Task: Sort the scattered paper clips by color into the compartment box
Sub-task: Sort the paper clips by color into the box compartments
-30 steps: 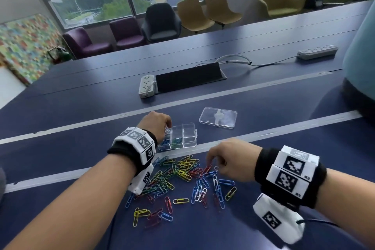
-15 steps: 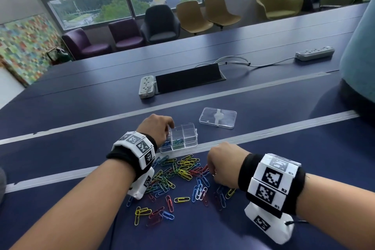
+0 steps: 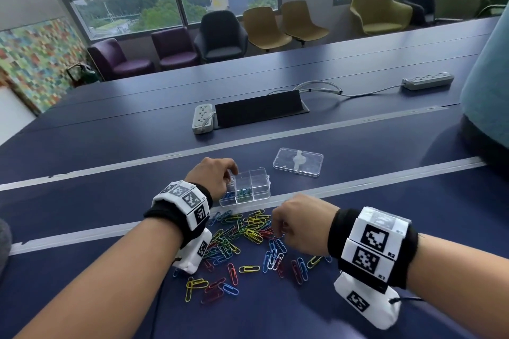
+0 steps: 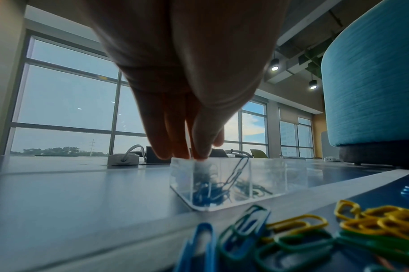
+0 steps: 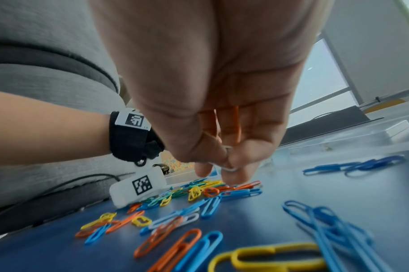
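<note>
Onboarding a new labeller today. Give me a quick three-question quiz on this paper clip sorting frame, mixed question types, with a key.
1. True or false: the clear lid is closed on the compartment box.
2. Multiple choice: where is the left hand? A) on the power strip B) fingertips at the box's left end C) flat on the pile of clips
3. Short answer: what does the right hand pinch, going by the right wrist view?

Key
1. False: the lid lies on the table, apart from the box, to its right and farther back.
2. B
3. A white paper clip, held just above the scattered clips.
</note>
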`<state>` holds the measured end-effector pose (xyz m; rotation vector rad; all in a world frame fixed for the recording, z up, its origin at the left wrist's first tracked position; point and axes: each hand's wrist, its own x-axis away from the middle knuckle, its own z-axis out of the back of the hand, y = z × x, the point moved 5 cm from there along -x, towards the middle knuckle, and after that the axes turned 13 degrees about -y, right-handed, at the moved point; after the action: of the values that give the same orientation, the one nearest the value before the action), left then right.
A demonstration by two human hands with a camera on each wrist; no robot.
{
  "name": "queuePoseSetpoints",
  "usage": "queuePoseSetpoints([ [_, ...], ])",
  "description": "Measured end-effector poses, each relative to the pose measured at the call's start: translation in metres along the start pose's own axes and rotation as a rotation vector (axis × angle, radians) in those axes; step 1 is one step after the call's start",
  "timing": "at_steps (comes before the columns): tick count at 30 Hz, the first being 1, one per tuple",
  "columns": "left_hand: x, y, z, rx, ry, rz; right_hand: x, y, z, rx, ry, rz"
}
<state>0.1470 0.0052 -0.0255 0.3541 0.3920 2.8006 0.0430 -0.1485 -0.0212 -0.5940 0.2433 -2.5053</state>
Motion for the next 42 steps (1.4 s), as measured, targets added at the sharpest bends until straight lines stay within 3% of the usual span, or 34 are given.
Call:
queuePoseSetpoints([
  [8, 0.017, 0.020, 0.002, -0.065, -0.024, -0.125, -0.008, -0.010, -0.009, 0.038, -0.149, 0.102],
  [15, 0.051, 0.051, -0.030, -0.142, -0.365, -0.334, -0.008, -0.007, -0.005, 0.139, -0.110, 0.092],
  [18, 0.059, 0.055, -0.050, -0.176, -0.479, -0.324, -0.009, -0.016, -0.011, 0.125, -0.162, 0.169],
  [34, 0.080, 0.037, -0.049, -0.130, -0.431, -0.263, -0.022, -0.016, -0.018, 0.213, -0.304, 0.115],
  [42, 0.092, 0.028, -0.048, -0.101, -0.412, -0.249, -0.017, -0.023, -0.009, 0.231, -0.238, 0.109],
])
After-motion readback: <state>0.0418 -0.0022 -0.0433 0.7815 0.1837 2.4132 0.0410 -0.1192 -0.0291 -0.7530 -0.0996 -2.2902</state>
